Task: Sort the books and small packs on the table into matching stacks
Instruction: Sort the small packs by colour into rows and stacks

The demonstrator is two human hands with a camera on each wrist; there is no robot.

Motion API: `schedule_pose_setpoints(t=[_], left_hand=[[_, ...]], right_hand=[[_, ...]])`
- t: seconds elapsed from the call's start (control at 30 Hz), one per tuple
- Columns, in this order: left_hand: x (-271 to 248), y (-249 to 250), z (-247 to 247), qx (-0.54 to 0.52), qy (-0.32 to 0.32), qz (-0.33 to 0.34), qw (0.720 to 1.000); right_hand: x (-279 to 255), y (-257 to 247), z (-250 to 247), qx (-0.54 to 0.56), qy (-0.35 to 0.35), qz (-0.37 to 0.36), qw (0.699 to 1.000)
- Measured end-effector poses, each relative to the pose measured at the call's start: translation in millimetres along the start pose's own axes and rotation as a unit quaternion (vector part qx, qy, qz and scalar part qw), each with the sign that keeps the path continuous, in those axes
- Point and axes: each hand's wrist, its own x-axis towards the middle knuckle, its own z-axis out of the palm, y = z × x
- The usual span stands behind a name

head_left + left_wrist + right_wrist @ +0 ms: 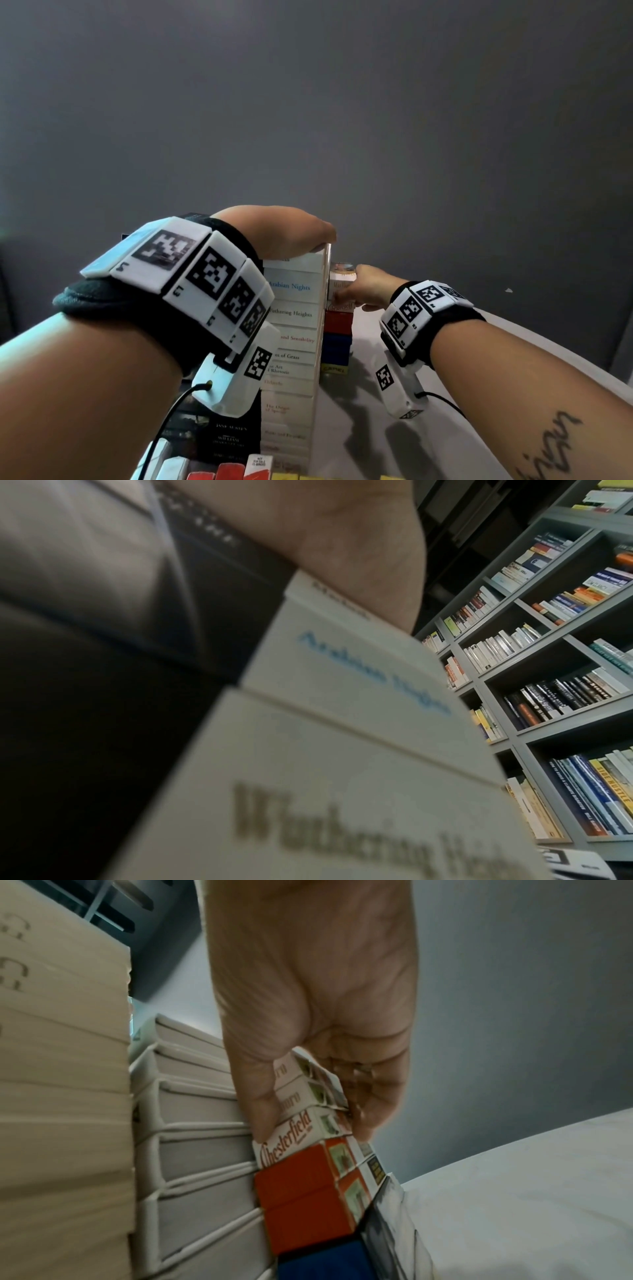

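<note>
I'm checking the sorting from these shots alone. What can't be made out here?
- Left hand fingers: head view, hidden behind the book stack; left wrist view shows only the palm.
- Top book title: both views, covered by that hand.
- Lowest spine titles: head view, blurred.
- Pack stack base: head view, blurred; right wrist view, cut off.
- Top packs: partly covered by the right hand.

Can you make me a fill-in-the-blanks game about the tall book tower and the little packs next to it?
1. The left hand rests on the ____ of the white book stack.
2. The book with blue letters is called Arabian ____.
3. The right hand has its grip on the white packs at the top of the pack stack, just above the ____ packs.
4. At the bottom of the pack stack lies a ____ pack.

Missing words: top; Nights; red; yellow
</note>
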Motion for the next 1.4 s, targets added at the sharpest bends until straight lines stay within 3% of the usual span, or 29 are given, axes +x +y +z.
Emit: schedule_pose_setpoints(t=[0.53, 0.73, 0.9, 1.4], left_hand=[[0.8, -0.2, 0.7, 0.009, -0.001, 0.014, 1.000], [2.3, -1.2, 0.6, 0.007, 0.003, 0.020, 1.000], [2.5, -1.1, 0.9, 0.004, -0.003, 0.017, 1.000], [8.0, -6.4, 1.5, 0.074, -0.009, 0.072, 0.995]], right_hand=[[1.9, -0.7, 2.3, -0.049, 0.029, -0.002, 0.998], [4.9, 14.4, -2.9, -0.023, -0.029, 0.033, 0.999], [1.7, 27.0, -3.4, 0.056, -0.090, 0.060, 0.992], [16.1, 38.5, 9.1, 0.186, -0.062, 0.027, 0.980]])
